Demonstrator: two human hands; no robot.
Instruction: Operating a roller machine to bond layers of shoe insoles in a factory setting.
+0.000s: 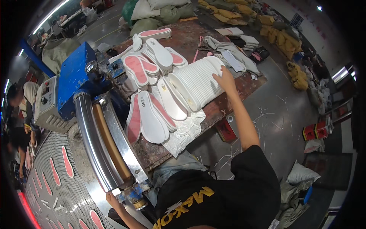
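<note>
Grip closure cannot be confirmed at either hand: right hand (226, 81) touches 1 row of white insoles (198, 84) on the worktable (183, 34); left hand (111, 198) is at the steel roller's (90, 133) near end.

A fluorescent tube (50, 16) glares at ten o'clock; a metal roller (89, 141) gleams between eight and nine; black, distorted rim.

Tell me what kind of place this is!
It looks like a shoe-making workshop, maybe part of a factory. You can see a long row of white insoles, a blue machine with a shiny metal roller, and pink insoles spread out on a mesh surface.
</note>
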